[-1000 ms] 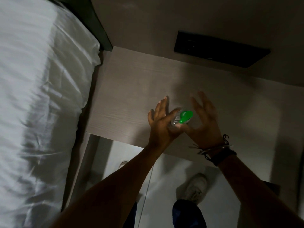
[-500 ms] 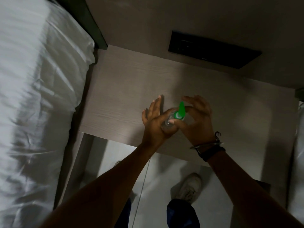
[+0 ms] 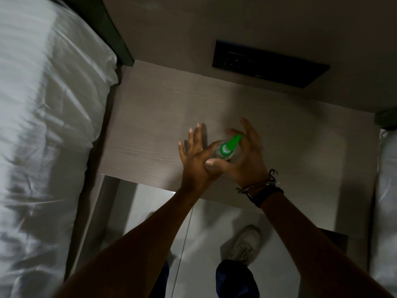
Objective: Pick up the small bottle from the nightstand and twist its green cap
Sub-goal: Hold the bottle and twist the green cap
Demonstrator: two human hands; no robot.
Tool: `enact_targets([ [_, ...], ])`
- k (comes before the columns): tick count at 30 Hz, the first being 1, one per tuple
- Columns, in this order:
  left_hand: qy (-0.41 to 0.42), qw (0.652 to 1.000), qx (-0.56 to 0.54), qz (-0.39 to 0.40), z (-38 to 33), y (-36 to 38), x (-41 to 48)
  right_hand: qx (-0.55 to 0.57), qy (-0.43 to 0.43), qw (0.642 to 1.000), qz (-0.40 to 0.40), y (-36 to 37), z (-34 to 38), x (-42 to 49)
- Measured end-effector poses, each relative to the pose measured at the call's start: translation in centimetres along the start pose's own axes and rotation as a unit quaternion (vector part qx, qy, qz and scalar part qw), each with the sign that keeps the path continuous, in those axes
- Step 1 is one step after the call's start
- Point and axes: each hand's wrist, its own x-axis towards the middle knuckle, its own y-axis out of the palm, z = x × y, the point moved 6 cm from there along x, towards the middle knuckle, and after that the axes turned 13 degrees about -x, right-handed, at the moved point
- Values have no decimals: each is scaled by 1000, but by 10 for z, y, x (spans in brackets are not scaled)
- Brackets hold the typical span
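Observation:
A small clear bottle (image 3: 217, 152) with a pointed green cap (image 3: 231, 144) is held just above the light wood nightstand (image 3: 150, 125), near its front edge. My left hand (image 3: 196, 157) pinches the bottle's body between thumb and forefinger, its other fingers stretched out. My right hand (image 3: 247, 157) wraps around the cap, thumb beneath it and fingers curved over its tip. The cap points up and to the right. Most of the bottle's body is hidden between my hands.
A bed with white sheets (image 3: 43, 136) runs along the left. A dark panel (image 3: 270, 66) is set in the wall behind the nightstand. Another white bed edge (image 3: 386, 190) shows at far right. My white shoe (image 3: 245, 244) stands on the pale floor below.
The cap's tip has swung from pointing straight up to pointing up-right. My right fingers have spread wider around it. Both hands stay on the bottle in about the same place.

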Motion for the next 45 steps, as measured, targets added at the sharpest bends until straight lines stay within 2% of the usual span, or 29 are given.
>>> enact_targets([
  [3,2,1000,-17,4,4,0,1,-3,-47,999,13,-1,-3,-2],
  [7,10,1000,-18,0,2,1,3,-157,-44,986,-39,-10,1,-4],
  [10,8,1000,-9,-10,2,-2,2,-196,-42,979,-25,-7,4,-2],
  [13,9,1000,-15,6,2,-1,1,-166,-78,983,24,-4,1,-4],
  [15,4,1000,-19,21,1,0,3,-141,-83,986,30,-7,0,-5],
  [20,-1,1000,-15,21,0,-2,3,-187,-48,980,-36,-15,6,0],
  [25,-6,999,-31,30,2,-1,2,-117,-71,990,17,-6,2,-5],
  [28,-7,999,-37,37,3,1,3,-81,-75,994,-10,-11,-1,-7],
  [31,-14,999,-40,25,3,0,2,-125,-49,990,-51,-10,3,-5],
  [36,-21,998,-37,44,1,0,0,-77,-73,994,-24,1,2,-10],
  [45,-18,998,-46,49,-1,-3,8,-62,-55,994,-67,-4,4,-8],
])
